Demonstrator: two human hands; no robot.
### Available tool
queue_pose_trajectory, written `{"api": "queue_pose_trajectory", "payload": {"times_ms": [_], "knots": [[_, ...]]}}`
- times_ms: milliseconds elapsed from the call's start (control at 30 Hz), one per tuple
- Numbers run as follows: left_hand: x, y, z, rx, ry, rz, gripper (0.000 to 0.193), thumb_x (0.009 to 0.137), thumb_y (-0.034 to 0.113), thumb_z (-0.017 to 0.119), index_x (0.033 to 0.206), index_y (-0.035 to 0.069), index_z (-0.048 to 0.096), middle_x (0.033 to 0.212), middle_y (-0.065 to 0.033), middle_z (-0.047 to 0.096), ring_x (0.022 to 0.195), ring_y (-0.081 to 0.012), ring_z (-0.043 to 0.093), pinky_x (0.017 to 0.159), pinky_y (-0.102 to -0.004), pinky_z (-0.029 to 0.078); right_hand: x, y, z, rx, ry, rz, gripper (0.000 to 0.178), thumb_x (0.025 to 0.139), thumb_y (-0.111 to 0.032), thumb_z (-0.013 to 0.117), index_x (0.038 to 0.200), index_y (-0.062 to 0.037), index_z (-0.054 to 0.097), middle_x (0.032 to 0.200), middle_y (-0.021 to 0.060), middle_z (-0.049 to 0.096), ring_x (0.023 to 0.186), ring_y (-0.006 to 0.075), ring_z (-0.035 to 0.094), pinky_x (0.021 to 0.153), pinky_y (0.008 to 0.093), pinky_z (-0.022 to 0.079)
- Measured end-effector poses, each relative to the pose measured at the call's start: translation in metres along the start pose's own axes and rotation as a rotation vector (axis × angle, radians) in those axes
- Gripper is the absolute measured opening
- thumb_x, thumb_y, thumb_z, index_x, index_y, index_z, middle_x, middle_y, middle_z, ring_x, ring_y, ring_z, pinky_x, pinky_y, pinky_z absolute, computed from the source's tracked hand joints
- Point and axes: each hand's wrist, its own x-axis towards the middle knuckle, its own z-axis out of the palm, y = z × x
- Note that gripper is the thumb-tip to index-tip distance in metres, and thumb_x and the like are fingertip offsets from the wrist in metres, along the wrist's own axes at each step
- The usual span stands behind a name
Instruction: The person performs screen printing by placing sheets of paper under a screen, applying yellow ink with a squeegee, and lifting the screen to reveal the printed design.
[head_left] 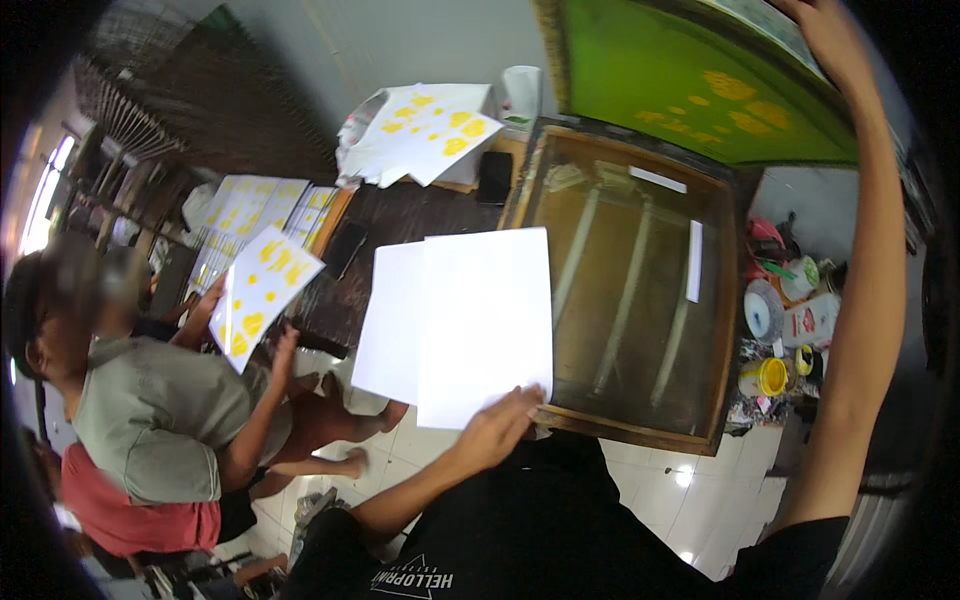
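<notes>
My left hand (503,424) is closed on the lower right corner of a blank white sheet of paper (487,320). Another white sheet (388,320) shows from beneath it on the left. The top sheet reaches the left edge of a wood-framed glass table (636,440), which has two white strips stuck on its glass. Raised high at the upper right, my right hand (825,35) grips the top edge of a tilted green printing screen (650,70). Yellow floral shapes show on its mesh. My right fingertips are partly cut off by the picture's rim.
At left, a person (165,410) holds a white sheet with yellow prints (262,290). More printed sheets (250,205) lie behind. A dark phone (495,178), another phone (345,250) and a printed sheet (430,125) rest on the dark table. Tubs, including a yellow one (768,377), crowd the right.
</notes>
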Motion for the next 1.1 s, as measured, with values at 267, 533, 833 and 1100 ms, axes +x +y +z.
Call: {"api": "queue_pose_trajectory", "payload": {"times_ms": [267,533,833,1100], "knots": [[0.103,-0.014,0.002,0.191,0.038,-0.099,0.044,0.107,0.032,0.051,0.143,0.008,0.055,0.132,-0.0197,0.065,0.116,-0.0333,0.067,0.099,-0.0400,0.052,-0.004,0.001,-0.001,-0.101,-0.057,0.093,0.044,0.090,-0.022,0.068,0.125,0.0049,0.062,0.125,0.0280,0.066,0.118,0.0398,0.063,0.100,0.0450,0.048],[0.291,-0.035,0.058,0.726,-0.294,0.006,0.075,0.100,0.063,0.045,0.163,0.024,0.029,0.170,-0.0246,0.001,0.156,-0.0474,-0.004,0.123,-0.0644,0.000,0.004,0.017,-0.006,-0.045,-0.121,0.064,0.038,0.090,-0.019,0.067,0.122,0.0027,0.066,0.117,0.0281,0.069,0.113,0.0422,0.065,0.099,0.0463,0.050],[0.396,0.009,0.134,0.866,-0.430,0.004,0.080,0.099,0.071,0.035,0.165,0.029,0.018,0.172,-0.0172,-0.003,0.158,-0.0388,-0.008,0.123,-0.0618,-0.007,0.020,0.029,0.003,-0.084,-0.063,0.026,0.038,0.090,-0.013,0.052,0.118,0.0069,0.068,0.118,0.0339,0.067,0.110,0.0459,0.066,0.099,0.0501,0.050],[0.427,0.008,0.140,0.885,-0.411,-0.042,0.081,0.100,0.073,0.031,0.166,0.029,0.014,0.172,-0.0160,-0.003,0.158,-0.0382,-0.009,0.119,-0.0681,-0.011,0.026,0.020,-0.001,-0.091,-0.146,0.132,0.033,0.090,-0.012,0.054,0.107,0.0113,0.071,0.111,0.0358,0.068,0.101,0.0466,0.069,0.092,0.0495,0.054]]}}
